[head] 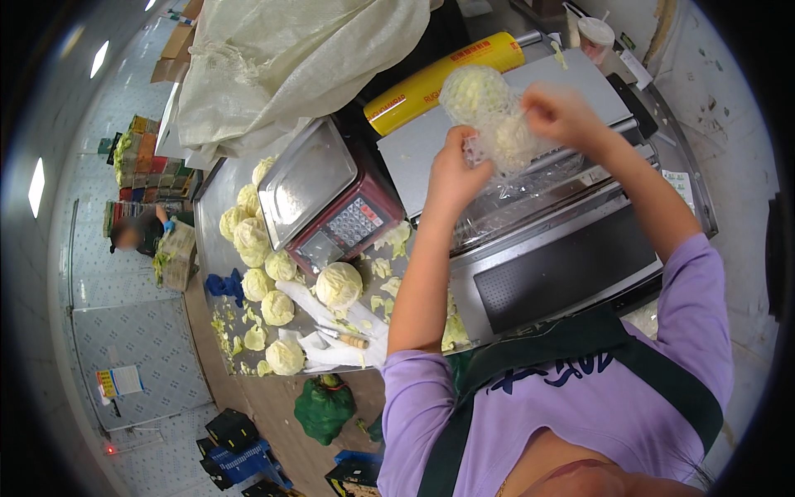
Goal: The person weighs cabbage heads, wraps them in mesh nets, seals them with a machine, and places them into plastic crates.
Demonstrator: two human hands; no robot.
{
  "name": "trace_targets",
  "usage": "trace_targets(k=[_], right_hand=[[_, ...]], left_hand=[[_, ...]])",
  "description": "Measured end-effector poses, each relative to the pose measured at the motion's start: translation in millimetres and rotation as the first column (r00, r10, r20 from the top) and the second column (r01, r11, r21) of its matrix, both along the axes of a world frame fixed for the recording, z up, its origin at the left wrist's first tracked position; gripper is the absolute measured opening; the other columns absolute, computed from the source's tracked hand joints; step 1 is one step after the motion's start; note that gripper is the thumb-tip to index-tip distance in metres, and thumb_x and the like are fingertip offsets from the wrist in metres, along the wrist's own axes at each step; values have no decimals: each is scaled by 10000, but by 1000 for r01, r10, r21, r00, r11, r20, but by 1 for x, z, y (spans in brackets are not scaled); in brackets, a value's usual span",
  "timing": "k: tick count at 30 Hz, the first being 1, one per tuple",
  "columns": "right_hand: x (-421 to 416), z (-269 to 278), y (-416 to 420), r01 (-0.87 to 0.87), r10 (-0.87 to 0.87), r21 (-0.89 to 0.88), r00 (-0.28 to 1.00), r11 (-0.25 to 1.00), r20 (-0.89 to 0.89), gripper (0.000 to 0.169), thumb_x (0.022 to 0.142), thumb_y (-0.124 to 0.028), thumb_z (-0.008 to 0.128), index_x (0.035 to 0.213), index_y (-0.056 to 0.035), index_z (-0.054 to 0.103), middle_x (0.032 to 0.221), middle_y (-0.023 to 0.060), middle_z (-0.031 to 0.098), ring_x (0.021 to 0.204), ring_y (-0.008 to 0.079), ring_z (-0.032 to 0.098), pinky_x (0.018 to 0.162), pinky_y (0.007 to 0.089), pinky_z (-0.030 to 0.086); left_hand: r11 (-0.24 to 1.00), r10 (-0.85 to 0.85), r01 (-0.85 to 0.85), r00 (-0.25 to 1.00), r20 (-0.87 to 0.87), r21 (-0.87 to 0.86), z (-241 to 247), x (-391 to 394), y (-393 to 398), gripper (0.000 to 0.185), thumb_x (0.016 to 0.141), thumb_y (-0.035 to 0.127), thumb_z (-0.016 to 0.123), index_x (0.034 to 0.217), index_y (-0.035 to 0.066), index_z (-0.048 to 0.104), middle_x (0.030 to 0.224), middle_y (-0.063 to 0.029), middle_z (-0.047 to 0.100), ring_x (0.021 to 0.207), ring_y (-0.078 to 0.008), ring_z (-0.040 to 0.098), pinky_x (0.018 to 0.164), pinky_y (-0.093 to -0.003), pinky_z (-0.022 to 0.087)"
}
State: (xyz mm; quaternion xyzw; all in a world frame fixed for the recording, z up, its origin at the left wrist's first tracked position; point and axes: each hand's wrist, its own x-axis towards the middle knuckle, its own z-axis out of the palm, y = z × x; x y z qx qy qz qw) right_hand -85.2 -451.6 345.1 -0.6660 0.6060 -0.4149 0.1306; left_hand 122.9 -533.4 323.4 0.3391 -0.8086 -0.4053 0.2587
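My left hand (458, 169) pinches the near-left edge of a white foam net sleeve (477, 149). The sleeve surrounds a pale cabbage head (512, 141) above a cling film wrapping machine (422, 155). At the sleeve's right side is my right hand (562, 118), blurred, its fingers curled against the netting and seemingly gripping it. Just beyond, a second cabbage (475, 93) in foam netting rests on the machine's flat top. Clear film (518, 196) lies crumpled below my hands. A yellow film roll (447, 81) sits behind the machine.
Left of the machine stands a red weighing scale (348, 217). Bare cabbages (251, 239), leaf scraps and a wooden-handled knife (341, 336) lie on the metal table. A drink cup (595, 38) stands at the back right. Another person (146, 233) is at the far left near stacked crates.
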Motion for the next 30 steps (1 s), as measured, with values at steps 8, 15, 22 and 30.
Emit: trace_targets(k=[8,15,22,30], right_hand=[[-32,-25,41,241,-242,24,967,970,75,269,763,-104,556,1020,-27,580,909,142,609,796,212,589,702,314,464],[53,-10,39,317,-313,19,944,948,-102,288,740,-253,622,861,-2,547,720,55,556,697,126,548,618,282,430],[-42,-39,63,398,-403,79,866,914,297,285,709,-181,648,928,-51,520,768,44,553,681,129,527,608,262,437],[69,-27,80,69,-94,-99,955,993,-283,281,693,-198,661,925,-80,556,956,63,534,771,259,571,635,307,475]], left_hand=[[999,-15,12,996,-88,-31,20,13,7,399,703,49,652,1064,35,483,854,-18,549,569,-42,436,490,-185,343],[962,143,-6,864,-483,273,30,20,12,251,759,35,630,969,46,492,788,12,570,557,-9,436,434,-127,279],[949,141,-106,985,98,-297,17,74,17,441,671,179,718,1032,16,523,889,-67,572,662,-140,515,614,-255,418],[721,-92,494,763,640,-486,63,77,57,141,657,122,629,783,64,602,758,-82,534,748,-273,567,628,-370,469]])
